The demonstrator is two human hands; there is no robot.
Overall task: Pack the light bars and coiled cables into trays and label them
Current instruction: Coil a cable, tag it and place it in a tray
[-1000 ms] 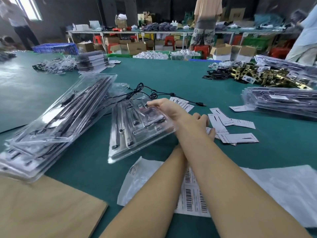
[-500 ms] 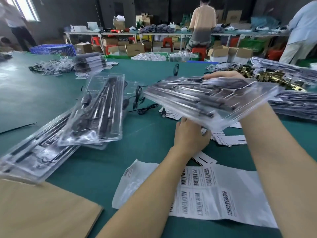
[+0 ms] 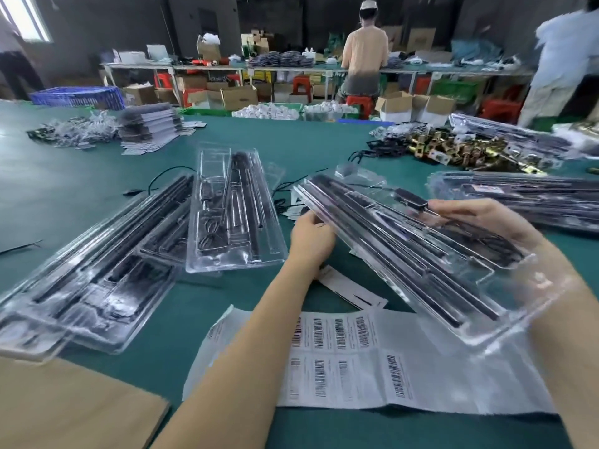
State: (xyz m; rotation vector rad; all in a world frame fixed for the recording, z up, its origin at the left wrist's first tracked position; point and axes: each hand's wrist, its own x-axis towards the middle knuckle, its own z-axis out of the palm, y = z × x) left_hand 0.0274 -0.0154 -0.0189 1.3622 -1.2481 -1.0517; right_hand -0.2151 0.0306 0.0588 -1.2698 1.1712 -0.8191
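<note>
A clear plastic tray of black light bars (image 3: 418, 254) is held above a white barcode label sheet (image 3: 350, 361); similar filled trays (image 3: 97, 270) lie to its left, and a stack of them (image 3: 531, 199) behind on the right.

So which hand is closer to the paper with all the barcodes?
Left. The left hand grips the held tray's far end, just beyond the barcode sheet's far edge. The right hand holds the tray's other side, raised farther off.

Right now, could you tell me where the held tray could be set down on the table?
Bare green table lies far left, beyond the tray stack, and mid-table between the paper pile and the brass parts. It is crowded near the hands: the label sheet lies under the held tray, a filled tray to its left, more trays to the right.
</note>
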